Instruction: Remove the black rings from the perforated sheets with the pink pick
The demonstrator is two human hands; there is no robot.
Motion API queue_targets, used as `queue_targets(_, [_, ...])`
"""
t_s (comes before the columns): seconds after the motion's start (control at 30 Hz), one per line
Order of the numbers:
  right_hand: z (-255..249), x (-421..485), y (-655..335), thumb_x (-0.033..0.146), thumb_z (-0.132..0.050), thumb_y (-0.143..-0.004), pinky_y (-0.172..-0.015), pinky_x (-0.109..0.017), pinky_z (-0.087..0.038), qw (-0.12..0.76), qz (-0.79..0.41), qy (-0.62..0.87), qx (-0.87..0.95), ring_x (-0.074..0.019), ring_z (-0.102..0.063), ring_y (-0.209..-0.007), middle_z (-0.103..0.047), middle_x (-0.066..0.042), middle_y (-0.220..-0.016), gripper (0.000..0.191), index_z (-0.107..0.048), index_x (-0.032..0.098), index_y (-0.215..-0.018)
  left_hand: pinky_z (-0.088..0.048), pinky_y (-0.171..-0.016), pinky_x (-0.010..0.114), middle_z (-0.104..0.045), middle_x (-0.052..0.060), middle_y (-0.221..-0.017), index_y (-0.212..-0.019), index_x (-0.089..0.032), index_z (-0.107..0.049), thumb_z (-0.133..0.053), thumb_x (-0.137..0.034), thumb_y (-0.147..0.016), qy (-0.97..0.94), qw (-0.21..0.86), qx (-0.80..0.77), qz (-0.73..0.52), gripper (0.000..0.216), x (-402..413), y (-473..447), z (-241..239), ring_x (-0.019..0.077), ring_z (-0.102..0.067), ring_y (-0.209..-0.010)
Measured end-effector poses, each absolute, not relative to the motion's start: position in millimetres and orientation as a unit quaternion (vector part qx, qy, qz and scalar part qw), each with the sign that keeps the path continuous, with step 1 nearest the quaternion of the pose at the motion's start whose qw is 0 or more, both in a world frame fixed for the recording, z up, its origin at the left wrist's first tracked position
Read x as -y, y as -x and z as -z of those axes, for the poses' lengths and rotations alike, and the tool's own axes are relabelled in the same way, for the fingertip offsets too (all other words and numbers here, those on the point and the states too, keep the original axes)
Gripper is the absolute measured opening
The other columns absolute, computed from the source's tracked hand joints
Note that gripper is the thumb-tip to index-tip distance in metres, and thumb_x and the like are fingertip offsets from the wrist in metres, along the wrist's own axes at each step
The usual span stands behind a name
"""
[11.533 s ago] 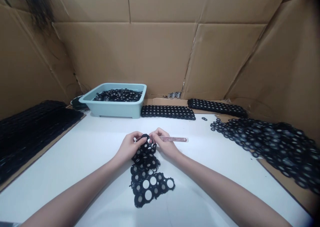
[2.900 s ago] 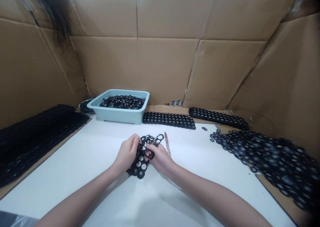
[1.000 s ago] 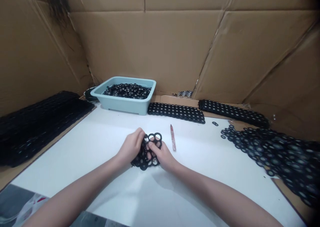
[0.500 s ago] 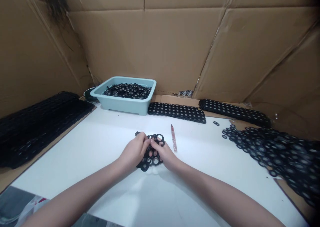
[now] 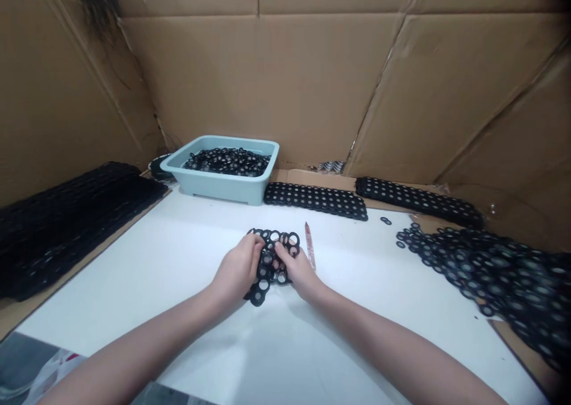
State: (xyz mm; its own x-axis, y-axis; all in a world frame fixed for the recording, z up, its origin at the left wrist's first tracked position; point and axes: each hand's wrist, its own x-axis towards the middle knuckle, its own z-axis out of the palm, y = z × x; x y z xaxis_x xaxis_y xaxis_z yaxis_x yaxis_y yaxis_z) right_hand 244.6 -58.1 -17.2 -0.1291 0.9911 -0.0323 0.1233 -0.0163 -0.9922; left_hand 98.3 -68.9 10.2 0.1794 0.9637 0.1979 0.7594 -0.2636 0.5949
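Note:
Between my two hands is a small sheet of joined black rings (image 5: 264, 272), held just over the white tabletop (image 5: 191, 244). My left hand (image 5: 241, 262) is closed on its left side, thumb and fingers pinching the rings. On the other side my right hand (image 5: 297, 268) grips the sheet, its thumb lying across the front and fingertips showing through the holes. The sheet's lower left corner hangs free below my left fingers. Just right of my right hand lies a slim pointed tool (image 5: 309, 244) with a reddish, clear handle, partly hidden by that hand.
A light blue basin (image 5: 218, 189) full of black rings (image 5: 227, 162) stands at the back. Flat black ring mats (image 5: 316, 201) lie beside it. A large heap of rings (image 5: 499, 274) covers the right side, dark stacked sheets (image 5: 75, 220) the left. Cardboard walls (image 5: 267, 72) surround the table.
My right hand has shifted slightly right, away from my left. The ring sheet is spread wider between them, with more of its rings showing.

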Motion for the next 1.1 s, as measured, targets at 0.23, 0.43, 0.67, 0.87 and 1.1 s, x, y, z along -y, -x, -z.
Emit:
queue_targets(0.23, [26,59,-245,0.051,-0.045,-0.077,-0.061,-0.032,-0.041,0.433,-0.575,0.472,0.509,-0.0153,-0.051,-0.057,-0.052,0.002,-0.055,0.036,-0.054,0.022,-0.094,-0.042,-0.072,0.031,-0.057,0.004,-0.088,-0.095,-0.020,-0.045,-0.024,-0.029,-0.087,-0.707,0.204,-0.579,-0.351,0.024,68,-97,-14,0.0175,-0.054,-0.080])
queue_targets(0.43, [22,60,-245,0.049,-0.044,-0.078,-0.059,-0.030,-0.040,0.429,-0.579,0.459,0.519,-0.0154,-0.050,-0.059,-0.051,0.001,-0.055,0.032,-0.053,0.022,-0.092,-0.042,-0.072,0.030,-0.057,0.003,-0.087,-0.096,-0.020,-0.046,-0.027,-0.026,-0.087,-0.700,0.195,-0.571,-0.381,0.021,67,-94,-14,0.0163,-0.054,-0.080])
queue_targets(0.67, [23,59,-243,0.047,-0.047,-0.078,-0.060,-0.026,-0.040,0.444,-0.593,0.428,0.517,-0.0131,-0.047,-0.059,-0.048,0.002,-0.058,0.029,-0.052,0.021,-0.088,-0.041,-0.070,0.030,-0.056,0.003,-0.087,-0.093,-0.021,-0.047,-0.039,-0.033,-0.083,-0.757,0.175,-0.542,-0.320,0.017,75,-100,-11,0.0169,-0.053,-0.079])
queue_targets(0.87, [29,61,-241,0.047,-0.045,-0.079,-0.053,-0.024,-0.035,0.409,-0.590,0.425,0.551,-0.0101,-0.040,-0.051,-0.043,0.004,-0.054,0.030,-0.049,0.018,-0.074,-0.039,-0.061,0.026,-0.053,0.000,-0.070,-0.076,-0.020,-0.045,-0.036,-0.032,-0.084,-0.730,0.211,-0.547,-0.352,0.017,62,-90,-11,0.0140,-0.050,-0.065])
queue_targets(1.1, [30,62,-238,0.036,-0.045,-0.080,-0.053,-0.024,-0.037,0.413,-0.561,0.425,0.579,-0.0100,-0.042,-0.051,-0.045,0.004,-0.054,0.021,-0.048,0.017,-0.072,-0.038,-0.058,0.024,-0.049,-0.001,-0.067,-0.080,-0.020,-0.042,-0.030,-0.033,-0.085,-0.659,0.140,-0.582,-0.456,0.019,46,-72,-32,0.0129,-0.048,-0.061])
